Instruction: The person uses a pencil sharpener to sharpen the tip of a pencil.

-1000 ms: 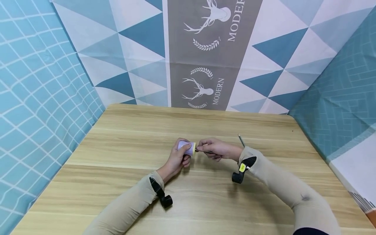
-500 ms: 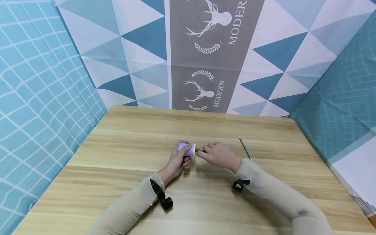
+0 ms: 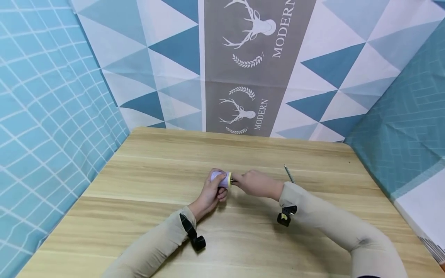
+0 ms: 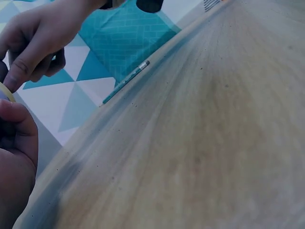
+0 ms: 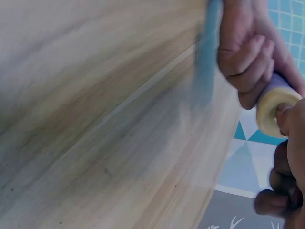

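A small lilac cylinder (image 3: pixel 219 179) with a yellow rim (image 3: pixel 229 180) lies sideways in my left hand (image 3: pixel 208 193), thumb over its top and fingers curled beneath. My right hand (image 3: pixel 259 183) pinches a small dark metal piece (image 3: pixel 234 180) at the yellow end; most of that piece is hidden by the fingers. In the right wrist view, the yellow end (image 5: pixel 268 117) is round with a recess in its centre, and a right fingertip overlaps it. Left of the yellow end there, the left hand (image 5: pixel 252 62) wraps the lilac body.
A green pencil (image 3: pixel 289 173) lies on the wooden table (image 3: pixel 156 162) just behind the right forearm; the left wrist view shows the same pencil (image 4: pixel 126 82) with a silver end. Patterned cloths (image 3: pixel 174 69) hang behind the table and at both sides.
My right hand has turned about the yellow end, its back rolling upward and then over, while keeping close to the metal piece. My left hand holds the cylinder nearly still.
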Demonstrator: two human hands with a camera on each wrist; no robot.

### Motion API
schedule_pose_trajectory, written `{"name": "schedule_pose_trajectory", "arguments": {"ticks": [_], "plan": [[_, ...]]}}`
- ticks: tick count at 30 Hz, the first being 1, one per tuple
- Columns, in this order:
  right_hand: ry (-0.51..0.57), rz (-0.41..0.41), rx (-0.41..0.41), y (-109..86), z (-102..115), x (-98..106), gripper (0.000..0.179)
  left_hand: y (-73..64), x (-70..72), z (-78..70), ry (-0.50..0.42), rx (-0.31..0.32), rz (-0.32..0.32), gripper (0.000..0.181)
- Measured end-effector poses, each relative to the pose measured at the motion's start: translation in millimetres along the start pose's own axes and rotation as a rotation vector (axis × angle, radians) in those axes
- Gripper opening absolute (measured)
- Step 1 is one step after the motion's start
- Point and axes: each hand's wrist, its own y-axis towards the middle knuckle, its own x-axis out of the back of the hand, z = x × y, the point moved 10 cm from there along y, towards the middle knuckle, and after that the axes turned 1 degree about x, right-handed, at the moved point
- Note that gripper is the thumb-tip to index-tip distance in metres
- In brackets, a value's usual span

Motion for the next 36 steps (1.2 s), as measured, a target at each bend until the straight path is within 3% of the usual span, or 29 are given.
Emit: {"name": "schedule_pose_trajectory", "arguments": {"ticks": [4, 8, 11, 15, 18, 22, 24, 26, 28, 31, 34, 36], "plan": [[0.297, 0.038, -0.059, -1.7, -8.2, -1.1, 0.01, -0.1, -3.6, 1.6, 0.025, 0.003, 0.016, 0.016], [0.483, 0.075, -0.122, -5.0, -14.8, -6.1, 0.008, -1.9, -5.8, 2.3, 0.062, 0.009, 0.032, 0.014], [0.671, 0.139, -0.266, -9.5, -22.9, -14.5, 0.008, -2.5, -6.2, 2.1, 0.068, 0.008, 0.037, 0.014], [1.052, 0.234, -0.479, -19.2, -29.9, -31.4, 0.012, -2.2, -7.5, 1.6, 0.056, 0.007, 0.044, 0.014], [1.296, 0.271, -0.574, -24.6, -31.0, -43.0, 0.016, -2.4, -8.5, 1.5, 0.053, 0.006, 0.054, 0.014], [1.501, 0.293, -0.642, -28.9, -29.3, -51.8, 0.019, -2.8, -9.9, 0.3, 0.056, -0.001, 0.071, 0.013], [1.519, 0.305, -0.651, -30.2, -29.0, -52.7, 0.019, -2.8, -10.7, -0.4, 0.057, -0.002, 0.078, 0.013], [1.437, 0.293, -0.627, -29.3, -31.4, -49.3, 0.018, -2.8, -9.9, -0.2, 0.059, 0.003, 0.074, 0.013], [1.205, 0.256, -0.54, -24.5, -33.6, -38.5, 0.016, -2.8, -8.2, 0.3, 0.06, 0.008, 0.063, 0.013], [0.674, 0.153, -0.331, -15.0, -28.3, -13.8, 0.012, -2.4, -5.7, 1.3, 0.06, 0.017, 0.046, 0.013], [0.121, -0.017, -0.109, -11.6, -9.5, 9.9, 0.014, -1.4, -5.2, 1.2, 0.05, 0.018, 0.041, 0.012], [-0.19, -0.122, 0.015, -14.9, 4.7, 16.2, 0.015, -0.8, -5.1, 0.4, 0.044, 0.015, 0.034, 0.012]]}}
